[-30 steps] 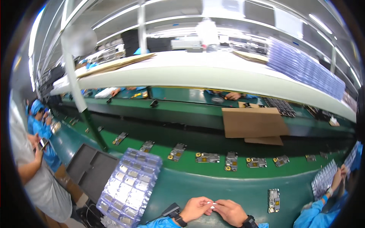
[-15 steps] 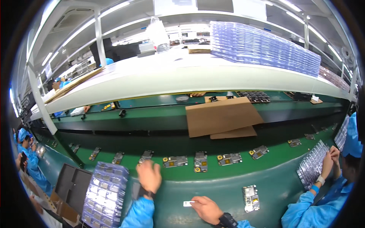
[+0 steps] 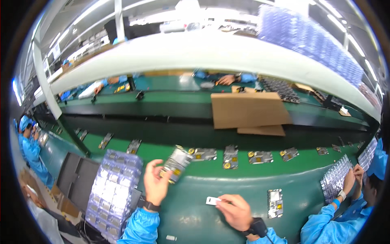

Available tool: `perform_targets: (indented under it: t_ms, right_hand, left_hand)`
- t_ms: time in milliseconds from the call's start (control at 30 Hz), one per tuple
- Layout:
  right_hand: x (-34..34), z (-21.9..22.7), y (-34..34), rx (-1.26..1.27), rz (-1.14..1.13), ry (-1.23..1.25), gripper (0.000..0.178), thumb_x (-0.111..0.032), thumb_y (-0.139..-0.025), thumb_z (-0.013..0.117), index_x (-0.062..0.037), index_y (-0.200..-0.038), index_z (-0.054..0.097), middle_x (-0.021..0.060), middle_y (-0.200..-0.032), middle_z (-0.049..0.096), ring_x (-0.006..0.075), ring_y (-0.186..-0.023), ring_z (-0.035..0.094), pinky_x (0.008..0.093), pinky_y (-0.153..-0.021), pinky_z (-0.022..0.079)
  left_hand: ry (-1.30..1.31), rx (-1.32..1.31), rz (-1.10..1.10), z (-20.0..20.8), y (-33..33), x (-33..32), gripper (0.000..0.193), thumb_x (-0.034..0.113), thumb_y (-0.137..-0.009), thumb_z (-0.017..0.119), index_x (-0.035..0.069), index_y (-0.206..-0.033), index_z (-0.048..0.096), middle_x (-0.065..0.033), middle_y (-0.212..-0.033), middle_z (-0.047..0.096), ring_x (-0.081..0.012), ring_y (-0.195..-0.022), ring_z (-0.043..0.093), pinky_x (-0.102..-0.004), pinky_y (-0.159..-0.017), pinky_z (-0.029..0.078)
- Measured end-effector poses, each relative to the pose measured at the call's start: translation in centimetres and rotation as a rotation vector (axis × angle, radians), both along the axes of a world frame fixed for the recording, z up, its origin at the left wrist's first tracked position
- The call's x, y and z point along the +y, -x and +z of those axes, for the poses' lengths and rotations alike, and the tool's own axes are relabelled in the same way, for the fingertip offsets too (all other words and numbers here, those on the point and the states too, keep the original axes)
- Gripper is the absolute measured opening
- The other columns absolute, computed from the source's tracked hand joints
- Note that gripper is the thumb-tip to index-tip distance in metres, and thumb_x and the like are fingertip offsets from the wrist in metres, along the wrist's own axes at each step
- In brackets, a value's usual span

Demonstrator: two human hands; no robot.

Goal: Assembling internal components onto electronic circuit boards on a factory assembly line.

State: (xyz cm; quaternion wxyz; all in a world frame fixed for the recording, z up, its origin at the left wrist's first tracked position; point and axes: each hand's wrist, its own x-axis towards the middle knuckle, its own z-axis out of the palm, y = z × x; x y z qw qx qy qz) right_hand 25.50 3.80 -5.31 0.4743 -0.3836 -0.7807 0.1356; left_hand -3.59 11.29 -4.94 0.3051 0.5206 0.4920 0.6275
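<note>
My left hand (image 3: 155,183) holds a small flat silver device with yellow parts (image 3: 177,163), lifted and tilted above the green belt (image 3: 195,211). My right hand (image 3: 235,210) pinches a small white label (image 3: 212,200) just over the green surface in front of me. Both sleeves are blue and each wrist carries a dark strap. Another like device (image 3: 275,202) lies flat on the surface to the right of my right hand.
A stack of clear blister trays (image 3: 115,187) stands at my left beside dark trays (image 3: 77,179). A row of like devices (image 3: 231,155) lies on the belt. Folded cardboard (image 3: 248,110) sits beyond. Workers in blue stand at the right (image 3: 357,203) and the far left (image 3: 30,150).
My left hand has left the tray stack and picked a device up from the belt. The right hand still holds the white label. The view has shifted slightly.
</note>
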Motion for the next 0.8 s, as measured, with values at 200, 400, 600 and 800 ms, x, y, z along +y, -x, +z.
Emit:
perform_targets:
  t_ms: [200,400,600,800]
  right_hand:
    - [-1.5,2.3,1.0,-0.152,0.068,-0.144,0.036,-0.002,-0.070,0.085,-0.0095,-0.105,0.078,0.0061,-0.107,0.072,0.0241,-0.090,0.066,0.0364,-0.080,0.055]
    - [-1.6,1.8,1.5,-0.204,0.056,-0.124,0.029,-0.009,-0.071,0.084,-0.0117,-0.100,0.081,0.0033,-0.104,0.073,0.0203,-0.090,0.063,0.0394,-0.085,0.056]
    - [-1.6,1.0,1.5,-0.207,0.120,-0.087,0.031,-0.009,-0.070,0.085,-0.0116,-0.101,0.082,0.0036,-0.105,0.074,0.0209,-0.092,0.061,0.0380,-0.080,0.058]
    - [-1.4,0.8,1.5,-0.199,0.125,-0.067,0.029,-0.010,-0.070,0.086,-0.0109,-0.099,0.082,0.0042,-0.104,0.074,0.0214,-0.092,0.061,0.0359,-0.078,0.058]
  left_hand:
    - [0.544,-0.352,-0.648,-0.3,-3.2,-8.5,0.034,-0.001,-0.103,0.056,0.001,-0.135,0.045,-0.0135,-0.121,0.061,-0.0216,-0.106,0.066,-0.0416,-0.086,0.065]
    - [0.684,-0.539,-0.780,1.7,-3.8,-10.0,0.032,0.013,-0.111,0.041,0.002,-0.141,0.042,-0.0129,-0.132,0.053,-0.0234,-0.119,0.062,-0.0459,-0.097,0.062]
    - [0.734,-0.512,-0.779,1.8,-4.1,-10.6,0.033,0.010,-0.111,0.039,0.001,-0.143,0.042,-0.0101,-0.130,0.051,-0.0199,-0.117,0.060,-0.0444,-0.099,0.062]
    - [0.741,-0.486,-0.787,1.8,-4.0,-10.4,0.035,0.007,-0.110,0.040,0.001,-0.144,0.042,-0.0098,-0.128,0.054,-0.0179,-0.115,0.060,-0.0443,-0.099,0.062]
